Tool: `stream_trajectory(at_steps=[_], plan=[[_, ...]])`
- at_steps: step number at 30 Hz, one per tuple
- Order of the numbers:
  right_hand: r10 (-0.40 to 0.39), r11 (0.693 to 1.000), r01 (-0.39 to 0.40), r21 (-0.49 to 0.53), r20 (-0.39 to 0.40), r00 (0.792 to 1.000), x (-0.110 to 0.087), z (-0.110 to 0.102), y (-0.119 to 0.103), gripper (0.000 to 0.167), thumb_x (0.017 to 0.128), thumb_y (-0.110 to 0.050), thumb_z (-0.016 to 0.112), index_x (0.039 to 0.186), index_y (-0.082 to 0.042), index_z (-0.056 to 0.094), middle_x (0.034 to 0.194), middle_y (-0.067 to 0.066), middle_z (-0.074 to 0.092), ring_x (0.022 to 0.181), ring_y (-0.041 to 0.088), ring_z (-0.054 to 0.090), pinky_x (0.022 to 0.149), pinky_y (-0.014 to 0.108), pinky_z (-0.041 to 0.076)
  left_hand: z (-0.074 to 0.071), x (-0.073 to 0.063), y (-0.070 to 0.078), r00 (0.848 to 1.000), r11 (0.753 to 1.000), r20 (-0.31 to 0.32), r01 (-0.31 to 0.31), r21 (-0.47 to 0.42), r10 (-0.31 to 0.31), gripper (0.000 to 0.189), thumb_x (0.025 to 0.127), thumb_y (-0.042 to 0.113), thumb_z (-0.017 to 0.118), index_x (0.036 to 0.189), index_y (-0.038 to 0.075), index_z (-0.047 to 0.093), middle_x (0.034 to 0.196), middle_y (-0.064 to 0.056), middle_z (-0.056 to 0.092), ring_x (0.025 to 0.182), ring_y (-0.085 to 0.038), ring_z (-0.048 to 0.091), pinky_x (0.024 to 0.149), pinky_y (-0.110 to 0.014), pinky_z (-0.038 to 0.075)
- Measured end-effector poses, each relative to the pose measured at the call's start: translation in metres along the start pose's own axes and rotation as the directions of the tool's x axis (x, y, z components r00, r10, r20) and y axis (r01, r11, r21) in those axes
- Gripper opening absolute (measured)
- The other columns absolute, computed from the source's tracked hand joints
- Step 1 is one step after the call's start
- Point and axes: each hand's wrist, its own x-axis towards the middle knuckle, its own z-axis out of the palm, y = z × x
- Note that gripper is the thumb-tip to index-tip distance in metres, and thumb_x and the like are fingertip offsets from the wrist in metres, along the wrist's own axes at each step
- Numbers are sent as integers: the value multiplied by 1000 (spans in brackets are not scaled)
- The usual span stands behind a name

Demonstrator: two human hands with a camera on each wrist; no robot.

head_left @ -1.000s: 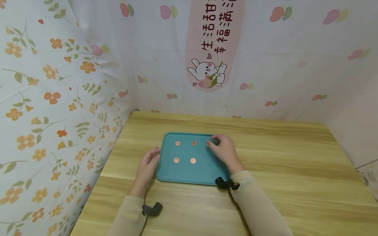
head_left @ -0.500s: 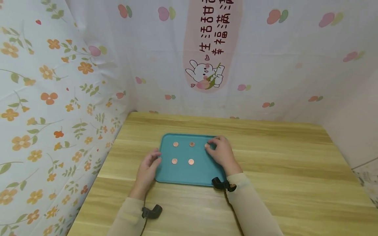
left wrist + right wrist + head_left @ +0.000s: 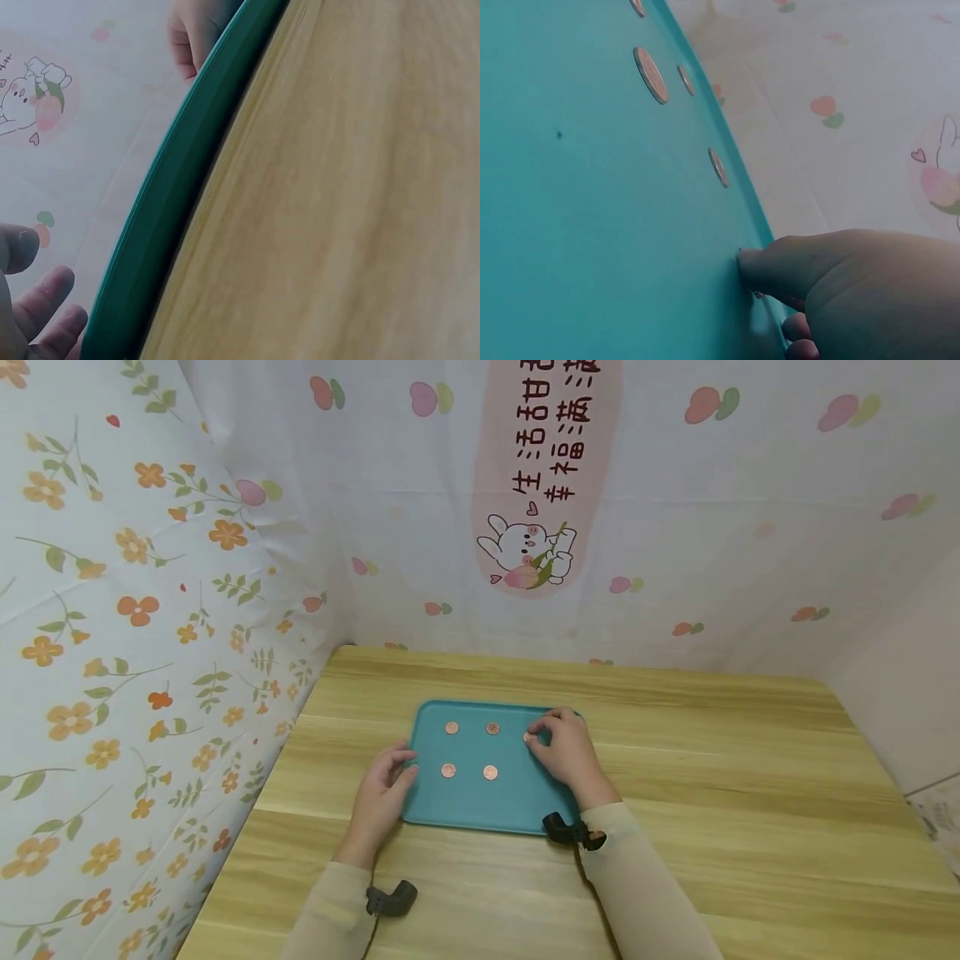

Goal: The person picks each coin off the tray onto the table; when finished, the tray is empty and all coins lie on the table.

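A copper-coloured coin (image 3: pixel 527 737) is at the fingertips of my right hand (image 3: pixel 566 750), pinched between thumb and finger over the right part of the blue tray (image 3: pixel 517 810). In the right wrist view the thumb (image 3: pixel 769 266) hides most of that coin. Two coins lie in the far row, a left one (image 3: pixel 452 727) and a darker one (image 3: pixel 492 728). Below them is a near row, with a left coin (image 3: pixel 448 770) and a right coin (image 3: pixel 491 772). My left hand (image 3: pixel 381 789) rests at the tray's left rim, fingers loosely bent and holding nothing.
The tray lies on a wood-grain table (image 3: pixel 712 793). A white printed curtain (image 3: pixel 390 527) hangs behind the table, and a floral cloth (image 3: pixel 150 693) runs along the left side. Each sleeve carries a black wrist mount, one on the left (image 3: pixel 393 900) and one on the right (image 3: pixel 562 829).
My right hand has drawn the pinched coin slightly toward the near side of the tray. The left hand has shifted a little to the right, its fingertips now over the rim. The other coins stay put.
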Motion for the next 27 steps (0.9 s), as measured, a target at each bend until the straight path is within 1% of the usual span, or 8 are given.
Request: stream_trajectory(at_steps=[5, 9, 12, 15, 19, 22, 25, 27], plan=[[18, 1000, -18, -7, 35, 999, -1, -2, 0, 19, 99, -21, 78, 108, -4, 77, 140, 23, 57, 135, 46, 49, 114, 59, 44, 0, -1, -1, 1000, 1000, 2, -9, 30, 9, 23, 106, 4, 63, 127, -4, 68, 158, -19, 49, 151, -34, 42, 122, -32, 38], [8, 1000, -8, 8, 26, 1000, -1, -1, 1, 18, 97, -20, 80, 105, -5, 75, 137, 23, 59, 135, 47, 49, 115, 59, 43, 0, -2, -2, 1000, 998, 3, -18, 68, 18, 22, 104, 2, 65, 125, -3, 69, 157, -18, 50, 150, -33, 44, 120, -30, 39], [-14, 1000, 14, 23, 12, 1000, 0, 0, 3, 15, 95, -20, 82, 95, -9, 71, 132, 21, 60, 133, 46, 50, 114, 59, 43, 0, -1, -4, 999, 994, 5, -36, 106, 35, 21, 102, -2, 67, 123, -2, 70, 156, -17, 52, 149, -33, 45, 121, -32, 40], [-44, 999, 44, 26, 5, 999, 0, 0, 5, 20, 92, -21, 85, 85, -14, 68, 131, 20, 62, 130, 46, 52, 111, 59, 45, 1, 0, -4, 999, 988, 7, -54, 144, 54, 23, 99, -7, 65, 121, -1, 71, 155, -17, 53, 148, -34, 46, 121, -35, 40], [-88, 995, 88, 55, -4, 996, -1, 1, 8, 21, 89, -21, 88, 80, -18, 69, 130, 18, 65, 128, 45, 53, 107, 59, 47, 1, 1, -3, 998, 981, 3, -66, 183, 67, 27, 96, -13, 62, 118, -1, 72, 153, -17, 54, 146, -35, 49, 121, -39, 41], [-113, 987, 115, 116, -22, 993, -1, 0, 11, 17, 90, -20, 87, 83, -17, 72, 117, 12, 72, 118, 38, 60, 104, 57, 49, 2, 1, -4, 998, 977, -3, -63, 204, 65, 30, 95, -15, 60, 116, 0, 73, 152, -16, 55, 145, -35, 50, 120, -41, 43], [-93, 972, 98, 215, -35, 995, -1, -3, 15, 13, 93, -20, 85, 88, -17, 74, 100, 3, 74, 98, 27, 65, 91, 47, 55, 2, 1, -4, 998, 975, -7, -54, 216, 57, 32, 94, -17, 58, 116, 1, 73, 152, -15, 55, 145, -35, 50, 120, -44, 44], [-67, 946, 78, 314, -45, 997, -1, -7, 18, 10, 95, -20, 84, 93, -15, 75, 94, 0, 75, 88, 22, 66, 80, 39, 56, 2, 0, -4, 999, 974, -10, -50, 221, 53, 33, 94, -17, 57, 115, 2, 73, 152, -15, 55, 145, -35, 50, 120, -45, 44]])
